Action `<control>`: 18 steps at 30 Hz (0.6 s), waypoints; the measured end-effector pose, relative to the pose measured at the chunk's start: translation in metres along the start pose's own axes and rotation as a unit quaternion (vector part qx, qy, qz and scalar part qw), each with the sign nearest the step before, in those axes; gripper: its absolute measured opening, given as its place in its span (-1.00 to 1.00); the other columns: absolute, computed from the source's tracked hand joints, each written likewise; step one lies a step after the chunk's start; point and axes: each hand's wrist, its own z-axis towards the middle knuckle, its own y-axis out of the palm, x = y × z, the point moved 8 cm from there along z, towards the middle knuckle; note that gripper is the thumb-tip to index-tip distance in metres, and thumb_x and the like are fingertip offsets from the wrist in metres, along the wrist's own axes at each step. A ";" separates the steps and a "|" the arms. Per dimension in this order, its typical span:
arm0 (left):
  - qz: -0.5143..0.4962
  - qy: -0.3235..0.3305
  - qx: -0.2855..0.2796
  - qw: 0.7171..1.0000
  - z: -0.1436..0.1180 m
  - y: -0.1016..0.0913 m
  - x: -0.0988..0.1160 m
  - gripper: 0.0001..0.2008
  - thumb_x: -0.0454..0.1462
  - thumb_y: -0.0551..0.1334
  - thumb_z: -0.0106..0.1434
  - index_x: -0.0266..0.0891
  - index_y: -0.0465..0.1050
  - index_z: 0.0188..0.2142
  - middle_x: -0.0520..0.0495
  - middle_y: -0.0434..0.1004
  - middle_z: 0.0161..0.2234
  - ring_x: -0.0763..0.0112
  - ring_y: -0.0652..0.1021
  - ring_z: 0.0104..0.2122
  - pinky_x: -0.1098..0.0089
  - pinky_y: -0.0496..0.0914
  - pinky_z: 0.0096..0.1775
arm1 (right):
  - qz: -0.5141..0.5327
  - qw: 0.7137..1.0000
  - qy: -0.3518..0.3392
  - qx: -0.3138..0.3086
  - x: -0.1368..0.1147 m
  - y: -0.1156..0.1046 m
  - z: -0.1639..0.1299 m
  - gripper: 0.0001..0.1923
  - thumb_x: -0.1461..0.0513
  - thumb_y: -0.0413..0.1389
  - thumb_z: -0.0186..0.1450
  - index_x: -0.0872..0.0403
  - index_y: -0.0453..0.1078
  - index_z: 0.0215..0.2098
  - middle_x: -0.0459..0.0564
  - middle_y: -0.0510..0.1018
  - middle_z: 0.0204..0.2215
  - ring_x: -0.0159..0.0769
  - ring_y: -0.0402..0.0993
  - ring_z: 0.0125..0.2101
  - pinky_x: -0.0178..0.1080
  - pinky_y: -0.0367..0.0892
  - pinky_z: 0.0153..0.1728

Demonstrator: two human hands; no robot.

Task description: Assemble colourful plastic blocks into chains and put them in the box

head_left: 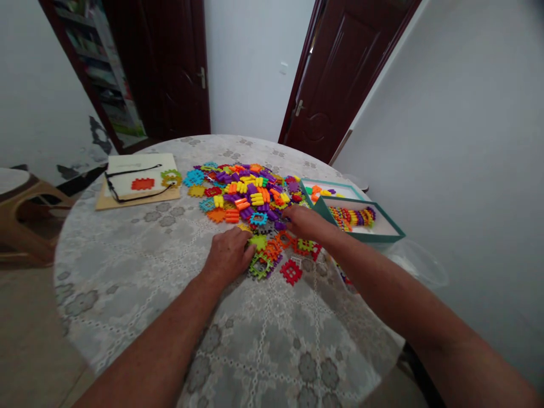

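A heap of colourful interlocking plastic pieces point(249, 190) lies spread over the middle of a round table point(127, 272) covered with a patterned grey cloth. My left hand point(229, 253) rests palm down at the heap's near edge, fingertips touching a green piece point(258, 242) joined to other flat pieces. My right hand point(306, 222) reaches in from the right and lies on the pieces beside it, fingers curled over purple and green ones. A loose red square piece point(291, 272) sits just in front of both hands.
A teal-rimmed box point(389, 233) with a row of joined pieces stands at the right, its lid point(331, 184) behind it. A cream booklet point(138, 178) with a black cord, an orange piece and a ring lies far left. A wooden chair point(21, 209) stands left; two dark doors behind.
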 end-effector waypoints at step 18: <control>-0.033 0.012 0.051 0.998 -0.001 -0.007 0.000 -0.67 -0.40 0.15 0.28 -0.23 0.57 -0.02 -0.25 0.51 -0.06 0.06 0.45 0.00 0.06 0.38 0.12 | 0.037 0.999 0.035 0.002 0.001 0.015 0.008 -0.74 0.12 0.15 0.41 0.12 0.53 -0.06 0.15 0.68 -0.13 -0.13 0.60 -0.18 -0.24 0.38 -0.20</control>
